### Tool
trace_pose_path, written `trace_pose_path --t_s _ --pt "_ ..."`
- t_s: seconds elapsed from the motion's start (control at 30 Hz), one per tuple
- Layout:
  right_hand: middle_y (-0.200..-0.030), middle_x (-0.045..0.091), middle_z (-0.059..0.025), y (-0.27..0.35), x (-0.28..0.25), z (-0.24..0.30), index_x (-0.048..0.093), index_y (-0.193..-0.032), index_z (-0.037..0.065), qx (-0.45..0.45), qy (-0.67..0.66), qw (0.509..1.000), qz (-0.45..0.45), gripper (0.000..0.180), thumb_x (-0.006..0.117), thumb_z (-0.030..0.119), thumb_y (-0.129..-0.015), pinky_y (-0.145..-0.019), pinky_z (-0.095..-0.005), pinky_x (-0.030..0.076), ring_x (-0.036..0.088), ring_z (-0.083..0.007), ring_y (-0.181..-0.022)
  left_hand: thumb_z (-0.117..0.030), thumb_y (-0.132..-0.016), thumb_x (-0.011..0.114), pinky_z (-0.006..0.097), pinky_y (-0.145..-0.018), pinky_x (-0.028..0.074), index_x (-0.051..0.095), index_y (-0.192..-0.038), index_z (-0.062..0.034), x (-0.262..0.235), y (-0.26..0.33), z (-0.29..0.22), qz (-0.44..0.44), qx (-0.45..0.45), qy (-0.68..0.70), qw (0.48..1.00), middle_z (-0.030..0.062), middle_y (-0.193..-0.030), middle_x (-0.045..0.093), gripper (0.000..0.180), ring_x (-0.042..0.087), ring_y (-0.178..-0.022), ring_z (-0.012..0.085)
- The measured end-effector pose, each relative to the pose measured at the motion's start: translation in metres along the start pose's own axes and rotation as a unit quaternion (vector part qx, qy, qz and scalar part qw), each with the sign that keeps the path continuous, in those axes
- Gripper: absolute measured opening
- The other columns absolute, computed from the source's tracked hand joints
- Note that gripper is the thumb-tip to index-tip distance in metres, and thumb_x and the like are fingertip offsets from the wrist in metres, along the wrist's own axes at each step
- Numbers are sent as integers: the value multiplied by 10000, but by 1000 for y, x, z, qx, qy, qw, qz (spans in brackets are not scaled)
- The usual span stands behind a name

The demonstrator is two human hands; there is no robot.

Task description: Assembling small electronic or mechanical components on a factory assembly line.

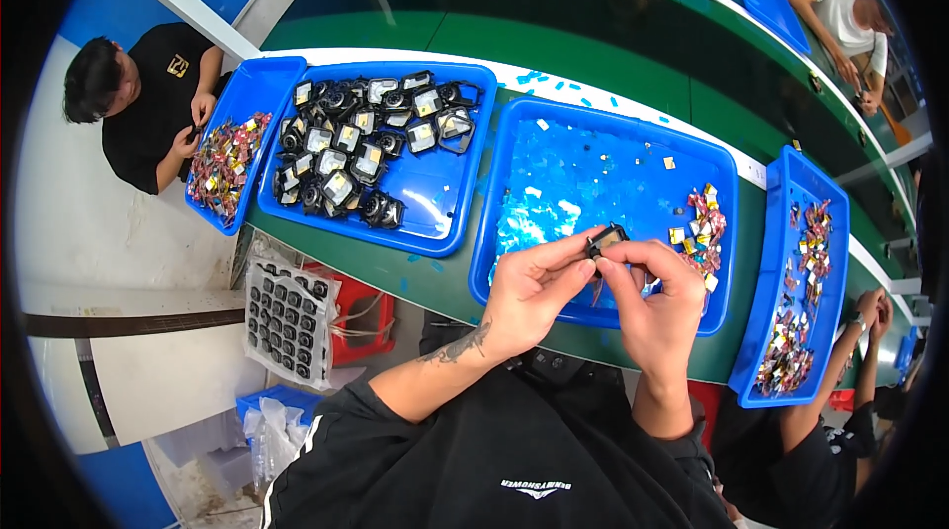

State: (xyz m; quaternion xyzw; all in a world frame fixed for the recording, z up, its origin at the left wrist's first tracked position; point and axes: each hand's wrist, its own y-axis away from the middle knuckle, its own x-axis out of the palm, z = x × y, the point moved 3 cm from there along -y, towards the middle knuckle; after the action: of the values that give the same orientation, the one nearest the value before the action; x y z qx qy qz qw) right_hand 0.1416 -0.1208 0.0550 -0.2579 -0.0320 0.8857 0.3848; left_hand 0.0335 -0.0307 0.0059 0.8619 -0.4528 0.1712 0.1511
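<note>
Both my hands meet above a blue tray, closed around a small black plastic housing. My left hand pinches it from the left with thumb and forefinger. From the other side, the thumb and fingers of my right hand grip the same piece. A thin reddish strand hangs just below my fingertips. Beneath lie many scraps of clear blue film, and at the tray's right end a pile of small wired parts with yellow and white faces.
To the left, another blue tray holds many black housings. Beyond it, a narrow tray has wired parts, beside a co-worker. A further tray stands right. Blue film bits dot the green table. A red stool stands below.
</note>
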Motion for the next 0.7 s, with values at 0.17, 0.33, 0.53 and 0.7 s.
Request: trace_pose_path --t_s 0.17,0.33,0.53,0.7 --pt "-679 636 -51 -1 0 0 704 -820 38 43 -4 999 14 74 745 4 -768 -491 -272 358 467 -119 -526 12 -961 539 306 -972 486 507 -1332 77 -1 1 1 -3 13 -6 1000 139 -1238 624 378 602 -1113 173" --pt "-671 631 -39 -2 2 -4 709 -811 52 10 -6 1000 6 76 752 19 -758 -535 -286 364 477 -132 -540 9 -962 540 301 -972 483 512 -1329 77 -4 0 2 6 9 -4 1000 137 -1234 625 374 602 -1111 170" --pt "-690 643 -29 -3 2 -5 700 -783 67 25 8 999 23 76 755 29 -748 -589 -293 362 486 -136 -561 1 -969 540 270 -956 475 506 -1340 66 -8 1 5 12 8 -25 1000 122 -1240 620 379 588 -1100 139" --pt "-623 501 -23 -1 1 -4 562 -694 68 28 24 999 14 219 776 24 -717 -613 -296 350 499 -165 -645 -9 -972 545 246 -933 476 511 -1345 50 -11 4 4 22 11 -28 999 110 -1249 614 380 581 -1076 115"
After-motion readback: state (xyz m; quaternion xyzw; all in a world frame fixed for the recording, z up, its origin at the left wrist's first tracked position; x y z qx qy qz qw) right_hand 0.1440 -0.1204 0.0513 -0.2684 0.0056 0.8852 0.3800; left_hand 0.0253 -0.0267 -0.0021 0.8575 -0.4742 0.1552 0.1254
